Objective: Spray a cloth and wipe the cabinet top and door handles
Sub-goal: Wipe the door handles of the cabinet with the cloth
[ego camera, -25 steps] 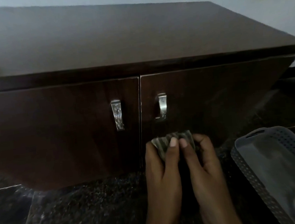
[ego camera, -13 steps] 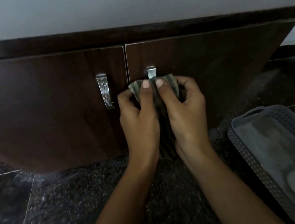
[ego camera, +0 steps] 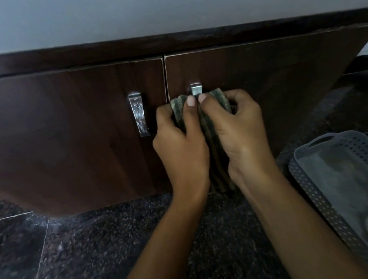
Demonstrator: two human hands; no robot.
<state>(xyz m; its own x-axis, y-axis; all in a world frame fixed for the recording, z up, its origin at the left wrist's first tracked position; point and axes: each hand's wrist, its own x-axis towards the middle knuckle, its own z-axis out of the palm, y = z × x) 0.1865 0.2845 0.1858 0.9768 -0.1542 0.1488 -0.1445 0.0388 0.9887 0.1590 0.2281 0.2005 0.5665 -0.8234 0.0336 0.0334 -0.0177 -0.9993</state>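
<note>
Left hand (ego camera: 180, 144): closed on the left part of the cloth (ego camera: 209, 131), thumb tip pressed on its upper edge, centre of frame.
Right hand (ego camera: 237, 126): closed on the right part of the cloth, thumb tip touching the left thumb, fingers curled over the fabric.
Cloth: striped green-grey fabric, bunched between both hands, wrapped over the lower part of the right door handle (ego camera: 196, 89); a tail hangs down between the wrists.
Right door handle: metal, only its top shows above the cloth, just right of the door gap.
Left door handle (ego camera: 139, 114): metal, uncovered, just left of the left hand, apart from it.
Cabinet top (ego camera: 163, 6): dark panel with grey sheen, upper part of frame.
Doors: dark brown wood grain, both shut.
Basket (ego camera: 309, 184): grey perforated plastic, lower right of frame, on the speckled dark floor (ego camera: 122, 249).
Markings: no legible writing or brand on any item.
</note>
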